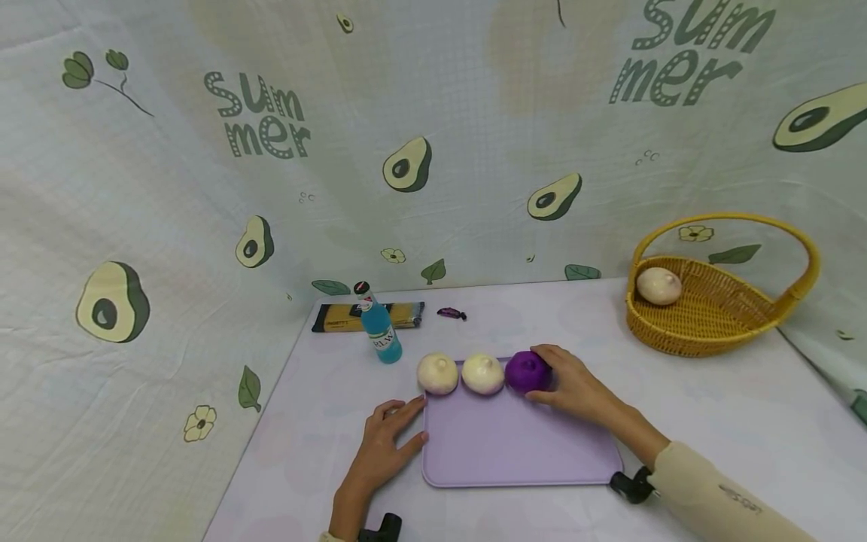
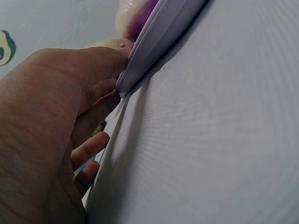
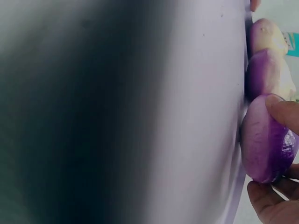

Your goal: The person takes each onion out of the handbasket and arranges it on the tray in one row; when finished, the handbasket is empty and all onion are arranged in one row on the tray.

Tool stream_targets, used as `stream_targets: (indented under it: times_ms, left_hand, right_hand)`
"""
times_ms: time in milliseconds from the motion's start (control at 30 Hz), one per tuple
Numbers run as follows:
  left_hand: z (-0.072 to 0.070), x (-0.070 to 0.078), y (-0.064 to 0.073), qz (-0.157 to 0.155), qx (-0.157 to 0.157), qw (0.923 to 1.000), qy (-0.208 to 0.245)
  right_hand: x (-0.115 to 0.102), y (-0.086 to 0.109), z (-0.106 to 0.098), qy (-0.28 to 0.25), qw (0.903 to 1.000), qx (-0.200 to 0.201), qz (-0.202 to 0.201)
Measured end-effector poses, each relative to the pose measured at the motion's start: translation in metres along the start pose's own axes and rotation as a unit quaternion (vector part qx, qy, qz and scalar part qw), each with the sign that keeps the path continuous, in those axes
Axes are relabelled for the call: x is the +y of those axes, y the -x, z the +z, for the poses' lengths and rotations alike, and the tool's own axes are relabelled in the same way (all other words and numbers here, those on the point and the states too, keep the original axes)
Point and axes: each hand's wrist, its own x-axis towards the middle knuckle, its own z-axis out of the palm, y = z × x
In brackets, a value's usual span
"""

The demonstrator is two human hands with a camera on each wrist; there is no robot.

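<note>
My right hand [image 1: 572, 384] holds a purple turnip [image 1: 528, 372] at the back of a lilac tray [image 1: 515, 452], thumb and fingers on opposite sides. In the right wrist view this turnip [image 3: 261, 144] is paler on its tray-facing side. Left of it, two cream-topped turnips, a middle one [image 1: 483, 374] and an end one [image 1: 437, 374], sit in a row along the tray's back edge; their lower parts look purple. My left hand [image 1: 384, 446] touches the tray's left edge with loosely extended fingers. The thumb [image 2: 110, 63] rests against the rim in the left wrist view.
A yellow wicker basket [image 1: 711, 331] with a pale turnip [image 1: 658, 286] inside stands at the back right. Behind the tray are a blue bottle [image 1: 381, 331], a yellow-and-black noodle packet [image 1: 339, 318] and a small wrapped candy [image 1: 451, 313]. A printed cloth [image 1: 474, 248] hangs behind the table.
</note>
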Motion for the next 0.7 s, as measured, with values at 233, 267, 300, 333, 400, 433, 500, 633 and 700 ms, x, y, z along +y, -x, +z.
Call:
stream_targets:
  times_ms: [233,267,300,333,400,433,500,633,700]
  left_hand:
    - [-0.002,0.000,0.000,0.005,0.001,1.0000,0.001]
    - [-0.002,0.001,-0.001,0.006,0.001,1.0000,0.002]
    - [-0.003,0.001,-0.001,0.006,0.001,1.0000,0.004]
    - [-0.003,0.001,-0.001,0.006,0.001,1.0000,0.005]
    - [-0.003,0.002,-0.001,0.005,0.001,1.0000,0.006]
    - [-0.003,0.002,-0.001,0.004,0.001,1.0000,0.005]
    - [-0.002,0.001,-0.001,0.001,0.001,1.0000,0.004]
    - [0.000,0.001,0.000,-0.004,0.002,1.0000,0.005]
    - [0.001,0.001,0.001,-0.004,0.002,1.0000,0.009]
  right_hand:
    - [-0.001,0.001,0.001,0.001,0.9997,-0.011,0.020]
    - [-0.001,0.001,0.001,-0.001,0.9996,-0.013,0.023]
    - [-0.001,0.001,0.001,-0.003,0.9996,-0.015,0.024]
    - [-0.001,0.002,0.001,-0.006,0.9995,-0.017,0.025]
    - [0.000,0.002,0.002,-0.012,0.9994,-0.020,0.024]
    - [0.000,0.003,0.002,-0.014,0.9994,-0.022,0.024]
    - [0.000,0.004,0.001,-0.013,0.9993,-0.024,0.026]
    - [-0.003,0.008,-0.007,-0.006,0.9995,-0.019,0.026]
    - [-0.004,0.009,-0.015,-0.001,0.9996,-0.012,0.026]
